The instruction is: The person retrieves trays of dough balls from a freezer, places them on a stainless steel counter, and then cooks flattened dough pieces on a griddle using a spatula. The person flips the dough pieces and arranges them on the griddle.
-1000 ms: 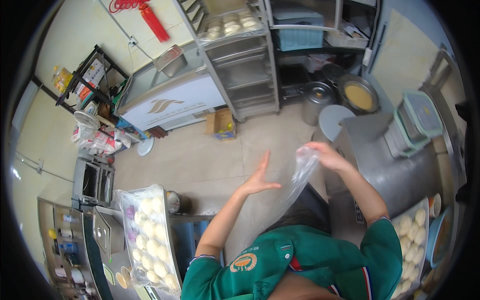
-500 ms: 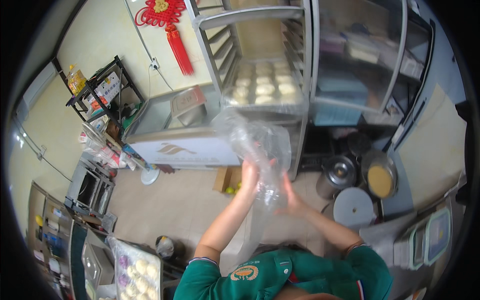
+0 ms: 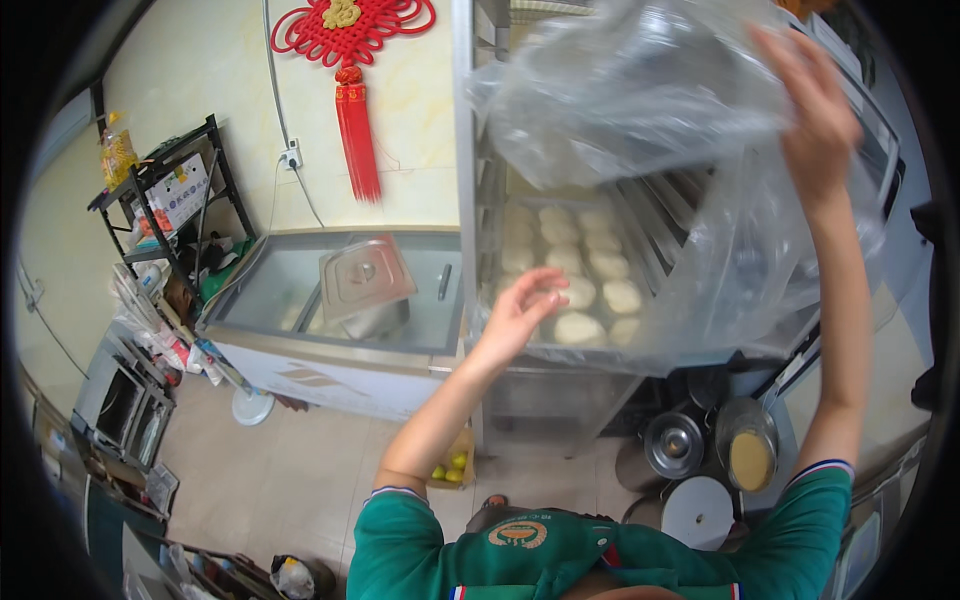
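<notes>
A large clear plastic sheet (image 3: 640, 90) spreads across the upper part of a metal tray rack (image 3: 466, 150) and hangs down its right side. My right hand (image 3: 818, 120), raised high at the right, grips the sheet's edge; the fingers are slightly blurred. Lower down, my left hand (image 3: 522, 315) is in front of a tray of pale dough buns (image 3: 580, 328). Its fingers are bent but apart, and I see nothing held between them. The buns lie in rows on the tray inside the rack, partly behind my left fingers and the plastic.
Left of the rack stands a glass-topped chest freezer (image 3: 425, 330) with a lidded metal container (image 3: 365, 280) on it. Metal pots (image 3: 673, 445) and a white round lid (image 3: 697, 513) stand at lower right. A box of yellow-green fruit (image 3: 455, 465) sits on the floor.
The bunched plastic has been spread out over the rack. My right hand has swung up and to the right with it; my left hand has come away from the plastic. My view has shifted closer.
</notes>
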Available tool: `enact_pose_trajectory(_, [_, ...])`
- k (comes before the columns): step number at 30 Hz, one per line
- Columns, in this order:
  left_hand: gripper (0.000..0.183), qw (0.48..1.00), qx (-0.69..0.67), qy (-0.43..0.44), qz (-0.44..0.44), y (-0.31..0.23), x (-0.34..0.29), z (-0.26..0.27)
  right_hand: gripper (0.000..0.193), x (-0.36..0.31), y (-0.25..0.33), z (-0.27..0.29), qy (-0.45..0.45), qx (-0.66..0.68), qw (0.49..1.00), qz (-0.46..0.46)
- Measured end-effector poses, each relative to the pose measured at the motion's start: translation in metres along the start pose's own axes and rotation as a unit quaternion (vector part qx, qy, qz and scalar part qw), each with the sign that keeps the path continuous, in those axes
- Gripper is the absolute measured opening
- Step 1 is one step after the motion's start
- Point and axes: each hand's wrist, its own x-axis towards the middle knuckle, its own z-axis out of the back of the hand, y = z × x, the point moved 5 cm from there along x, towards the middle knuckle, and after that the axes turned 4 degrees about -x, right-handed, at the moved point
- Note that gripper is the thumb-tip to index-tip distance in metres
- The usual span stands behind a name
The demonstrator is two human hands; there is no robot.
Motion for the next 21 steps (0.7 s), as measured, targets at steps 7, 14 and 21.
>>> enact_pose_trajectory(7, [0.027, 0.996, 0.065, 0.034, 0.046, 0.046, 0.009, 0.121, 0.057, -0.007, 0.06, -0.298, 0.322, 0.132, 0.923, 0.165])
enact_pose_trajectory(14, [0.03, 0.985, 0.133, 0.108, 0.016, 0.075, 0.014, 0.138, 0.064, -0.054, 0.012, -0.371, 0.806, 0.076, 0.586, 0.033])
enact_pose_trajectory(21, [0.041, 0.961, 0.138, 0.239, 0.008, 0.074, 0.031, 0.091, 0.054, -0.002, -0.075, -0.107, 0.314, 0.168, 0.908, -0.221])
